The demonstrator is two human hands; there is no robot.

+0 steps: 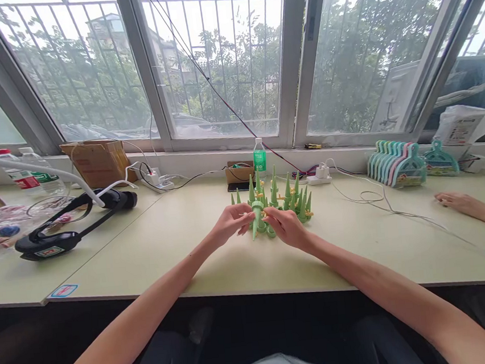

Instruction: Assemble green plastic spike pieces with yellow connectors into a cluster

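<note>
Between my two hands is a green plastic watering spike (257, 220), its pointed tip toward me and its wide collar away from me. My left hand (232, 223) closes its fingers on the spike's left side. From the right, my right hand (287, 227) pinches at the collar, where a small yellow part shows. Just beyond my hands, several similar green spikes (287, 192) with yellow valves stand point-up in a cluster on the table. A small green ring-shaped piece (271, 232) lies close to my right fingers.
A green-labelled bottle (260, 158) and an open small carton (240, 173) stand behind the cluster. At left are a black headset (51, 240) and a cardboard box (97, 164). Teal and pink hangers (395, 164) and another person's hand (454, 200) are at right. White cables (390, 202) cross the table (147, 260).
</note>
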